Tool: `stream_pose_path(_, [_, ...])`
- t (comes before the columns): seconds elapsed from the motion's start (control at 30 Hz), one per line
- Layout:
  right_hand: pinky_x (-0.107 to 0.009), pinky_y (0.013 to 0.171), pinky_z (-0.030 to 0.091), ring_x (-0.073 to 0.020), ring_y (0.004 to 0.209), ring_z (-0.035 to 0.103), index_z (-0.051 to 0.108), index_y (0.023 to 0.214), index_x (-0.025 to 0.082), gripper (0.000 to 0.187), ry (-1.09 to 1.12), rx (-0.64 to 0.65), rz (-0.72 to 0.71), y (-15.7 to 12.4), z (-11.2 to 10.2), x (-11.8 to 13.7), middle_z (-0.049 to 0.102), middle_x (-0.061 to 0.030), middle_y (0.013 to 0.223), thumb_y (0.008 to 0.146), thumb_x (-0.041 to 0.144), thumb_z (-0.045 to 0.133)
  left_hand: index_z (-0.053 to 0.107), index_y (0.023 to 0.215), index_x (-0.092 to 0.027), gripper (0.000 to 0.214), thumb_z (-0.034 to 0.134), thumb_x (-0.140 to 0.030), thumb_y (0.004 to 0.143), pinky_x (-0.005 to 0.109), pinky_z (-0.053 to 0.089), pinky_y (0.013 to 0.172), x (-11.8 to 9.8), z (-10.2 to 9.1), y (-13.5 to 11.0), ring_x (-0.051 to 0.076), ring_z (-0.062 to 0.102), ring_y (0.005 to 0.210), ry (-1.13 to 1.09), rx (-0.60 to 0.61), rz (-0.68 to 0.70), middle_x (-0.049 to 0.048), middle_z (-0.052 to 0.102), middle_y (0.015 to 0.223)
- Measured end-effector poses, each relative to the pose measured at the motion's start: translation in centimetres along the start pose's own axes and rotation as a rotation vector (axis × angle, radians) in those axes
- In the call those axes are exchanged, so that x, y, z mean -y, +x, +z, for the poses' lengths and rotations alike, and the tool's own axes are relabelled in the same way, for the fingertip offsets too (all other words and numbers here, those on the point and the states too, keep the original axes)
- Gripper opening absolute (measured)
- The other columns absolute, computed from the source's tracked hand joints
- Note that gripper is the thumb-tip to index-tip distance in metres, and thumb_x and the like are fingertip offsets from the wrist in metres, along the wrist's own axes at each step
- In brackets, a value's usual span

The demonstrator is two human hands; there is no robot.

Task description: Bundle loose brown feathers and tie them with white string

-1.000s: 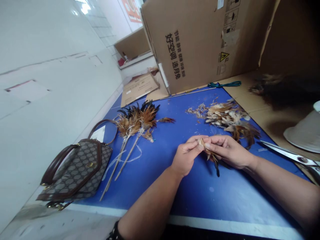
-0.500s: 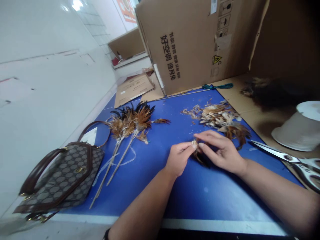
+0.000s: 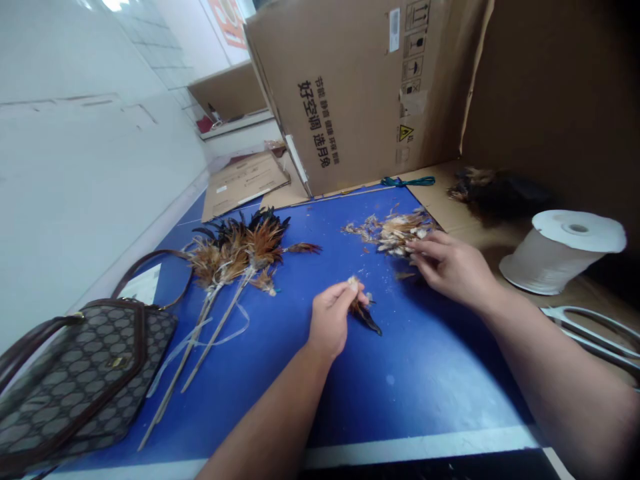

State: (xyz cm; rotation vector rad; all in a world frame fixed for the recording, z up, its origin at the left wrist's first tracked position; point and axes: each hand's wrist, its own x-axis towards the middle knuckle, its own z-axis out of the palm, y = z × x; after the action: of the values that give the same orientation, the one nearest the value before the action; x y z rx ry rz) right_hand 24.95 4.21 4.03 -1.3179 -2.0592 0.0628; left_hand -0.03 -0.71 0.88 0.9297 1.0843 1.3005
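Note:
My left hand (image 3: pixel 331 317) pinches a small bunch of brown and dark feathers (image 3: pixel 367 317) between thumb and fingers, pale quill ends up and dark tips pointing down to the right. At the loose feather pile (image 3: pixel 397 230), my right hand (image 3: pixel 450 267) has its thumb and fingers closed on feathers at the near right side. Its fingertips partly hide what they grip. Left of my hands, feather bundles tied on thin sticks (image 3: pixel 233 250) lie on the blue table (image 3: pixel 400 407), with a clear ribbon (image 3: pixel 227 337) trailing by the sticks.
A patterned handbag (image 3: pixel 95 373) lies at the left. At the right are a white spool (image 3: pixel 555 260), scissors (image 3: pixel 595 333) partly behind my right forearm, and dark feathers (image 3: pixel 500 193). A large cardboard box (image 3: pixel 350 100) stands at the back, with a green tie (image 3: pixel 407 181) before it.
My right hand has left the small feather bunch and moved away to the feather pile. My left hand keeps the bunch. The view has shifted to the right.

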Motion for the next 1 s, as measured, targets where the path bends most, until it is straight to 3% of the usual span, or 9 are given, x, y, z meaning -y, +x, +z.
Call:
stream_pose_path(0.13, [-0.038,0.076,0.050,-0.0277,0.088,0.066,0.081,0.107,0.018,0.027,-0.313,0.170,0.029,0.2,-0.4,-2.3,0.069,-0.0155,0.100,0.097,0.031,0.060,0.079,0.089,-0.014,0.027,0.078,-0.041,0.087,0.029,0.052,0.078,0.0,0.2,0.0,0.014,0.067,0.073,-0.039,-0.042,0.007,0.0051,0.073,0.075])
stream_pose_path(0.27, [-0.038,0.077,0.048,-0.0273,0.087,0.064,0.080,0.088,0.017,0.026,-0.301,0.194,0.048,0.1,0.5,-2.6,0.067,-0.0157,0.093,0.097,0.028,0.058,0.079,0.089,-0.013,0.029,0.079,-0.042,0.087,0.028,0.052,0.077,-0.1,0.5,-0.4,0.014,0.066,0.073,-0.056,-0.013,0.016,0.0046,0.072,0.075])
stream_pose_path(0.33, [-0.038,0.078,0.049,-0.0270,0.088,0.064,0.079,0.091,0.017,0.029,-0.199,0.113,0.043,0.1,0.9,-2.0,0.067,-0.0151,0.095,0.100,0.031,0.055,0.079,0.090,-0.013,0.032,0.079,-0.045,0.087,0.028,0.053,0.075,-0.2,0.7,-0.5,0.014,0.066,0.073,-0.068,-0.005,0.011,0.0042,0.071,0.075])
stream_pose_path(0.43, [-0.038,0.084,0.051,-0.0254,0.091,0.065,0.078,0.097,0.019,0.030,0.144,-0.006,0.020,0.1,1.3,-0.1,0.069,-0.0122,0.098,0.102,0.040,0.057,0.079,0.092,-0.013,0.035,0.080,-0.047,0.086,0.028,0.053,0.074,-0.2,1.0,-0.7,0.014,0.067,0.074,-0.079,0.002,-0.010,0.0054,0.073,0.078])
stream_pose_path(0.53, [-0.034,0.080,0.051,-0.0207,0.081,0.063,0.074,0.093,0.020,0.032,0.536,0.090,0.119,-0.2,1.8,2.3,0.070,-0.0063,0.086,0.101,0.048,0.061,0.081,0.094,-0.013,0.034,0.081,-0.046,0.086,0.028,0.053,0.077,-0.1,1.2,-0.6,0.015,0.069,0.078,-0.083,-0.008,-0.013,0.0068,0.075,0.081])
stream_pose_path(0.63, [-0.029,0.070,0.047,-0.0157,0.072,0.057,0.072,0.090,0.019,0.037,0.788,0.236,0.263,-0.7,2.4,4.1,0.066,-0.0024,0.078,0.100,0.054,0.063,0.083,0.095,-0.014,0.032,0.082,-0.043,0.084,0.029,0.054,0.084,0.1,1.2,-0.5,0.014,0.069,0.080,-0.095,-0.016,-0.003,0.0075,0.076,0.086])
stream_pose_path(0.8, [-0.026,0.072,0.047,-0.0141,0.076,0.058,0.074,0.095,0.018,0.038,0.981,0.300,0.357,-1.1,3.4,5.2,0.071,-0.0034,0.087,0.095,0.056,0.070,0.084,0.098,-0.013,0.032,0.085,-0.042,0.082,0.030,0.054,0.085,0.5,1.4,-0.5,0.015,0.069,0.081,-0.157,-0.016,-0.038,0.0088,0.078,0.092])
stream_pose_path(1.0, [-0.026,0.064,0.043,-0.0131,0.069,0.053,0.073,0.094,0.018,0.043,1.042,0.267,0.433,-1.3,4.1,5.8,0.068,-0.0023,0.080,0.086,0.060,0.079,0.084,0.101,-0.015,0.028,0.082,-0.039,0.086,0.036,0.051,0.101,1.0,1.4,-0.7,0.021,0.069,0.103,-0.093,0.053,0.075,0.0103,0.077,0.108])
